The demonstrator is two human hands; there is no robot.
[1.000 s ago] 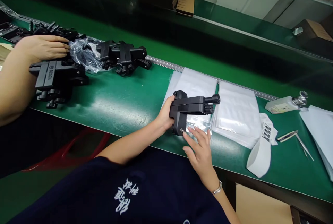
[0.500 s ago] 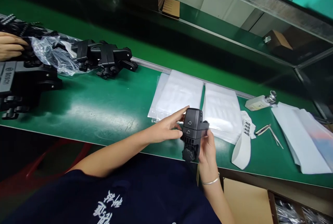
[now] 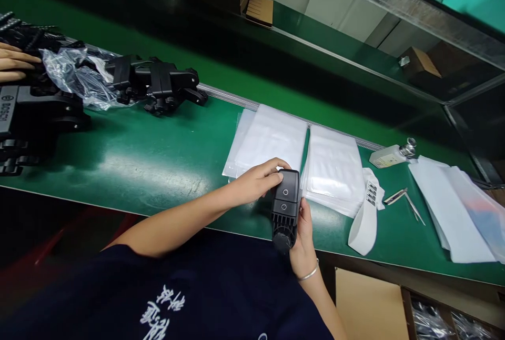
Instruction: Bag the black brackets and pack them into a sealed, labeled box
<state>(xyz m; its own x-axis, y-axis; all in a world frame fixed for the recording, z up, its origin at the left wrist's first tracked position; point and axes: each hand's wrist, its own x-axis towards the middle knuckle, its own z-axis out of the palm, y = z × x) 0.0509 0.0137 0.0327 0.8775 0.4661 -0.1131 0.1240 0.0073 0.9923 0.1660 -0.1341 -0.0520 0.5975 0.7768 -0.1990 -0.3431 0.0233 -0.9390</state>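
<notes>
A black plastic bracket (image 3: 286, 198) with two screws on its face and a round knob (image 3: 283, 241) at its lower end is held above the bench's front edge. My left hand (image 3: 262, 179) is closed on the upper end, thumb at the corner and fingers curling behind. Along the right side and behind it, my right hand (image 3: 303, 240) grips the same bracket, most of its fingers hidden. Just beyond lie two stacks of clear plastic bags, the left stack (image 3: 272, 137) and the right stack (image 3: 333, 166).
Several black brackets (image 3: 161, 85) and a crumpled clear bag (image 3: 74, 74) lie on the left, beside another person's hand (image 3: 16, 63). On the right are a white label strip (image 3: 363, 229), tweezers (image 3: 413, 207), a bottle (image 3: 389, 156) and white sheets (image 3: 453, 213). A metal-edged shelf (image 3: 394, 8) overhangs.
The bracket has turned so its screwed face points more squarely at me, and its side arm no longer shows. My left hand has shifted onto its top corner. The view has moved slightly.
</notes>
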